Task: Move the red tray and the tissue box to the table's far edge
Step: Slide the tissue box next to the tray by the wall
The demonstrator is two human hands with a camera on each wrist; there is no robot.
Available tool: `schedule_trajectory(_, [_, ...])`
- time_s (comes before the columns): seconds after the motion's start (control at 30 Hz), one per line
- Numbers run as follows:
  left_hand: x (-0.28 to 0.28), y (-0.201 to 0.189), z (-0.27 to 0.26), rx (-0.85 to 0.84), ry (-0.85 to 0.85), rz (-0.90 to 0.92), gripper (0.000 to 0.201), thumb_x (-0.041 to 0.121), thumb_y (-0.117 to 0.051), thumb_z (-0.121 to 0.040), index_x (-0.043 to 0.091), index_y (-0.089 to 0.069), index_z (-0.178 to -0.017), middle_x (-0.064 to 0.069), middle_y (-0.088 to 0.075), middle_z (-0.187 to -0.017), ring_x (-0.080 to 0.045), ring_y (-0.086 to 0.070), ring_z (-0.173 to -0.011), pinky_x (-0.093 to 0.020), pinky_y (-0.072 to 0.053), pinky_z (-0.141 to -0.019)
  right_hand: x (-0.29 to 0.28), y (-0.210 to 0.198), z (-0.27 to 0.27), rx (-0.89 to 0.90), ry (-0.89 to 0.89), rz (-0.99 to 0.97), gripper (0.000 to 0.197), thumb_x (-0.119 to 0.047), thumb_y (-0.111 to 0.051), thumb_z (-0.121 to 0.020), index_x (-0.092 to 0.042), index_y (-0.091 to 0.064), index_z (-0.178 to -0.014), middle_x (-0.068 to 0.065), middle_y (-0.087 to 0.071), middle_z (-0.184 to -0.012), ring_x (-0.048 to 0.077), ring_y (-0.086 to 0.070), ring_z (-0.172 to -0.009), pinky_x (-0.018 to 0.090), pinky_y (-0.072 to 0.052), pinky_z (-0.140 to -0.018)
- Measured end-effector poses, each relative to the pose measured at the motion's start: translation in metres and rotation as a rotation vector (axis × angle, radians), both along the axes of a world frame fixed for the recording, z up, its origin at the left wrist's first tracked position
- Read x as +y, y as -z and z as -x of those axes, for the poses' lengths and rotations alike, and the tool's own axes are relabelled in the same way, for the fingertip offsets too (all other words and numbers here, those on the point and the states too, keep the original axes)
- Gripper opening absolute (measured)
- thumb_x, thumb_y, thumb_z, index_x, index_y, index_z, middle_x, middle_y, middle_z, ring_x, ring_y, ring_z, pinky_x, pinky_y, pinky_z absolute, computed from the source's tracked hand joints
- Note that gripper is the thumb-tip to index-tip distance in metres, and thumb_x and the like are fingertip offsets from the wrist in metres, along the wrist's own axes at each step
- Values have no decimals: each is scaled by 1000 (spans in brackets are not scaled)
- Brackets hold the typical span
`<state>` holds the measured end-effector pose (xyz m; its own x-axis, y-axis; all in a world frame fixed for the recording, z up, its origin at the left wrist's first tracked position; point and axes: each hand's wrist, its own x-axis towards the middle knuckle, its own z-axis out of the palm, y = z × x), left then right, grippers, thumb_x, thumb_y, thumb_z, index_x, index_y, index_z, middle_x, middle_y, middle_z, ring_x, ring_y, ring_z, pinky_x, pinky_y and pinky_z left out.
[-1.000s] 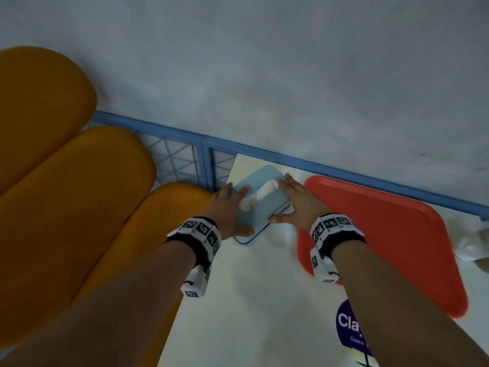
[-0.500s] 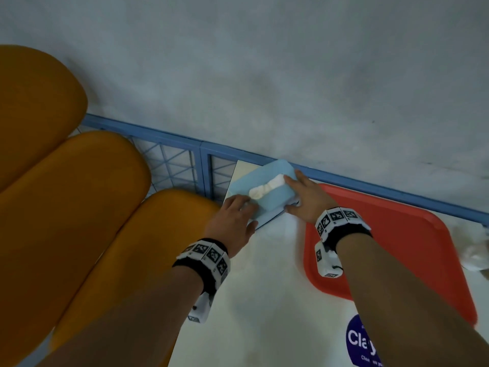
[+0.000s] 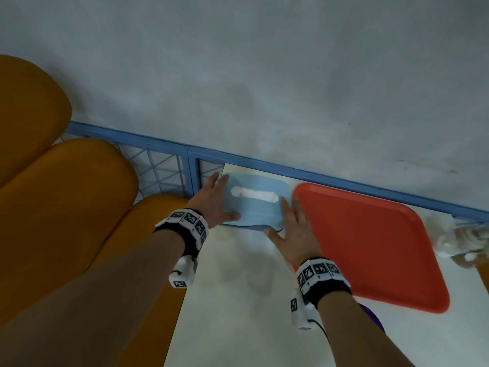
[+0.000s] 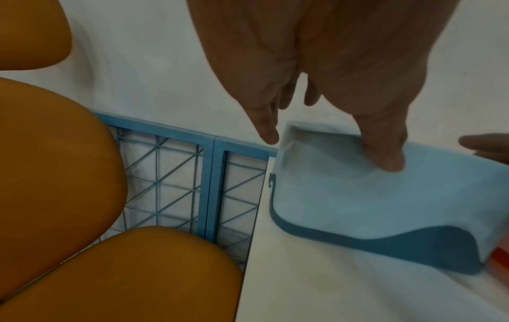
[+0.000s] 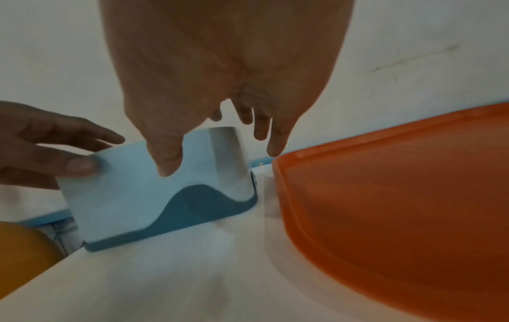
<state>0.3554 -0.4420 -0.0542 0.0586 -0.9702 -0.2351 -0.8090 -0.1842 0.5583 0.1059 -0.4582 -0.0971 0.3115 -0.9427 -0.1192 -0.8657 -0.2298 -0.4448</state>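
At the table's [image 3: 238, 300] far edge, the tissue box [image 3: 255, 205] now sits square beside the red tray [image 3: 370, 247], no longer angled. Left hand [image 3: 211, 202] and right hand [image 3: 293, 231], fingers straight, bracket its ends; the task looks nearly done.

Both hands [image 3: 254, 215] flank tissue box [image 3: 255, 205]

Head looks down; both wrist views closely share the tissue box [image 3: 254, 205].

The tissue box [image 3: 254, 205] stands on the table [image 3: 238, 313] at its far left corner, against the rail [image 3: 344, 180]. The tray [image 3: 370, 247] lies just right of the tissue box, along the same rail. The left hand [image 3: 211, 202] and right hand [image 3: 293, 231] flank the tissue box.
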Motion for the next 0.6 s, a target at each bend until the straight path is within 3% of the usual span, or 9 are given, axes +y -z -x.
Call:
schedule_trajectory(0.17, [-2, 6, 8, 5, -1, -40, 101, 44, -75, -78, 10, -13, -151, -10, -23, -158, -33, -35, -139, -42, -34, -113, 7, 3, 4, -14, 12, -9, 64, -51, -36, -97, -37, -1, -149, 5, -7, -162, 26, -11, -146, 44, -16, -116])
schedule_trajectory(0.27, [-18, 5, 7, -4, 3, -45, 102, 46, -73, -80, 9, -11, -152, -9, -18, -161, -32, -33, -141, -43, -33, -114, -14, 0, 6, -8, 20, -1, 55, -46, -32, -100, -37, -10, -149, 6, -17, -160, 28, -19, -143, 49, -26, -115])
schedule_trajectory(0.4, [-53, 2, 12, -1, 13, -52, 99, 40, -72, -82, 9, -9, -152, -12, -20, -159, -33, -34, -140, -44, -34, -113, -58, -8, 9, -32, 23, -31, 57, -47, -39, -98, -32, -18, -148, 6, -24, -157, 29, -25, -141, 49, -29, -113])
schedule_trajectory(0.6, [-62, 7, 13, 18, -21, -34, 99, 39, -73, -83, 7, -10, -152, -16, -27, -156, -34, -34, -140, -43, -33, -113, -72, -2, 11, -31, -6, -113, 59, -47, -33, -99, -34, -7, -150, 9, -28, -156, 33, -32, -137, 51, -32, -111])
